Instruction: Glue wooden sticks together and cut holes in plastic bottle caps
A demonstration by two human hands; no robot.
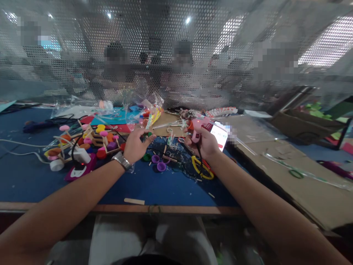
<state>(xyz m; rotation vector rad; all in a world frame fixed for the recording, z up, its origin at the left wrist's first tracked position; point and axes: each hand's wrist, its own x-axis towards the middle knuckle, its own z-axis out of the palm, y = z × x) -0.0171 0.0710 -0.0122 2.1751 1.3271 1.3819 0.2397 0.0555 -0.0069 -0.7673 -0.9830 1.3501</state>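
Note:
My left hand (138, 144), with a metal wristwatch, is above the middle of the table. Its thumb and fingers pinch a small green bottle cap (149, 134), which they partly hide. My right hand (206, 145) grips a pink hot glue gun (202, 122) with an orange nozzle, pointing left; its black cord hangs below. A lit phone (219, 135) is right behind this hand. Below and between the hands are several purple bottle caps (161, 167) and a green cap (147, 157). Left of my left hand sit stick frames (95, 139) with colourful bottle caps on them.
A purple power strip (87, 167) with a white plug lies at left. One craft stick (134, 201) is near the front edge. Yellow-handled scissors (202, 170) rest below my right hand. Cardboard (289, 176) covers the right side; a perforated screen (154, 44) stands behind.

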